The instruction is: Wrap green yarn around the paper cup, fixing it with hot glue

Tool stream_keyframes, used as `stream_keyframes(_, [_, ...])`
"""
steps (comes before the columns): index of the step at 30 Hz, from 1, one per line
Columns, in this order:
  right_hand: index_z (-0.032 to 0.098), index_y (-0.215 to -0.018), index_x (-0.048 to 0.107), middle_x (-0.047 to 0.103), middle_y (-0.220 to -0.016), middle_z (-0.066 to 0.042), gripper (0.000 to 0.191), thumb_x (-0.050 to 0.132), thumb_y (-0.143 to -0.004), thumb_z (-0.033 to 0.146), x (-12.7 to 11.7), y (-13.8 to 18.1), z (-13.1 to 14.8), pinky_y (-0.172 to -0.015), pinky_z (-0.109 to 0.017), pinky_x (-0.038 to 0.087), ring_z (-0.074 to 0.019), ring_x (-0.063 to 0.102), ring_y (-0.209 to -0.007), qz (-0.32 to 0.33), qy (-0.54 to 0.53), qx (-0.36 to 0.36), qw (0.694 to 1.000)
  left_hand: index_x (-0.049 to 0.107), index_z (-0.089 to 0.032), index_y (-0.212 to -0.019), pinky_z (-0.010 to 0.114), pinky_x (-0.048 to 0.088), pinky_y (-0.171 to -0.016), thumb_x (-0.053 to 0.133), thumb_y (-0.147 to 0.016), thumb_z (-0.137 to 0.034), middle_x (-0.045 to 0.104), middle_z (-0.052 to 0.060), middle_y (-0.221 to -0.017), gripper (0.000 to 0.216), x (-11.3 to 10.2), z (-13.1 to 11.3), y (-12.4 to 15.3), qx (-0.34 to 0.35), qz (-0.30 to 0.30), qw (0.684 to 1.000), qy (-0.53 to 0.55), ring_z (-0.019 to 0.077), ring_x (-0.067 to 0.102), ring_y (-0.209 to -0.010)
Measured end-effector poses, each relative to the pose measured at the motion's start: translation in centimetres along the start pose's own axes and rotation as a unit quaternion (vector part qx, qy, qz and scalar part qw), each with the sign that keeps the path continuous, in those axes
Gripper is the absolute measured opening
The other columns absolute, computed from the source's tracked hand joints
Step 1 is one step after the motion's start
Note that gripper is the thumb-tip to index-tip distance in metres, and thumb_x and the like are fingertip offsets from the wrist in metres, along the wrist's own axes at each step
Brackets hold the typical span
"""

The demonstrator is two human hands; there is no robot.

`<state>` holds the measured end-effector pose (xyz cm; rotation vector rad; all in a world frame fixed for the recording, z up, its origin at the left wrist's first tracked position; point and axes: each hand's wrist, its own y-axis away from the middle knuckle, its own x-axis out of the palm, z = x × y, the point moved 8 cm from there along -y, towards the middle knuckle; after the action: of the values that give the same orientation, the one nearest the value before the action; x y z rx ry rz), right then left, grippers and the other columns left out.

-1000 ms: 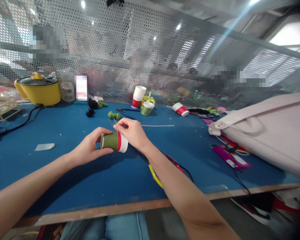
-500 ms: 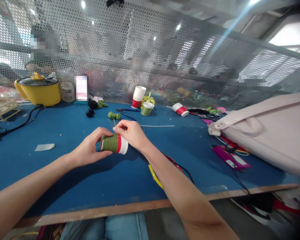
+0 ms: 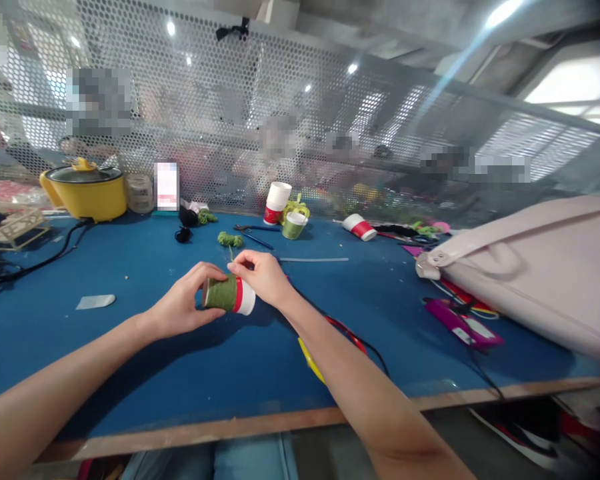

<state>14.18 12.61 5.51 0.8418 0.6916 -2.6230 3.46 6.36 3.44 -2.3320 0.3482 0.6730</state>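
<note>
My left hand [image 3: 186, 301] grips a paper cup [image 3: 223, 294] lying on its side in the air, thumb below and fingers above. Green yarn is wound around much of the cup; a red band and a white end show on the right. Above the red band, my right hand [image 3: 257, 272] is closed in a pinch on the green yarn strand [image 3: 231, 253]. That strand runs back to a small green yarn bundle [image 3: 229, 239] on the blue table. The pinching fingertips partly hide the strand where it meets the cup.
Behind stand stacked paper cups [image 3: 278, 200] and a green-wrapped cup [image 3: 294, 226]. Pliers [image 3: 257, 229] lie nearby. A yellow electric pot [image 3: 87, 193] and a phone [image 3: 167, 187] are back left. A pale bag [image 3: 530, 267] fills the right. Yellow-handled tool [image 3: 310, 360] lies under my right forearm.
The whole view has shifted slightly, with things sitting a little lower. Both hands keep their hold on the cup and yarn, with barely any movement between them.
</note>
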Motion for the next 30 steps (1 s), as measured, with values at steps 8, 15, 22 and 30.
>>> stream_keyframes(8, [0.015, -0.062, 0.056, 0.057, -0.059, 0.001, 0.017, 0.056, -0.073, 0.028, 0.4, 0.0, -0.7, -0.054, -0.022, 0.036, -0.0093, 0.046, -0.055, 0.015, -0.018, 0.006, 1.000, 0.045, -0.019, -0.108, 0.038, 0.047, -0.083, 0.062, -0.072, -0.019, 0.048, 0.010, -0.109, 0.040, 0.1, -0.2, -0.1, -0.002, 0.014, 1.000, -0.021, 0.0229, 0.050, -0.102])
stream_keyframes(15, [0.015, -0.062, 0.057, 0.056, -0.058, 0.002, 0.014, 0.057, -0.072, 0.024, 0.6, 0.0, -0.9, -0.053, -0.021, 0.035, -0.0090, 0.046, -0.054, 0.030, -0.020, 0.026, 0.999, 0.042, -0.020, -0.114, 0.039, 0.047, -0.085, 0.062, -0.073, -0.021, 0.048, 0.010, -0.110, 0.045, 0.4, -0.2, -0.1, -0.013, 0.037, 0.999, -0.027, 0.0227, 0.051, -0.101])
stream_keyframes(22, [0.015, -0.061, 0.057, 0.056, -0.058, 0.002, 0.013, 0.057, -0.071, 0.023, 0.6, 0.1, -1.0, -0.054, -0.021, 0.035, -0.0094, 0.046, -0.055, 0.034, -0.024, 0.033, 0.999, 0.044, -0.019, -0.110, 0.038, 0.047, -0.085, 0.064, -0.073, -0.027, 0.048, 0.010, -0.109, 0.043, 0.5, 0.1, 0.0, -0.007, 0.036, 0.999, -0.031, 0.0230, 0.052, -0.101])
stream_keyframes(30, [0.014, -0.060, 0.054, 0.049, -0.056, 0.004, 0.016, 0.059, -0.069, 0.026, 1.2, -0.1, -1.6, -0.053, -0.022, 0.034, -0.0081, 0.042, -0.054, 0.079, -0.101, 0.045, 0.991, 0.042, -0.020, -0.110, 0.038, 0.044, -0.088, 0.062, -0.074, -0.022, 0.045, 0.010, -0.112, 0.041, 0.7, -1.1, 0.0, 0.015, 0.067, 0.996, -0.065, 0.0231, 0.048, -0.105])
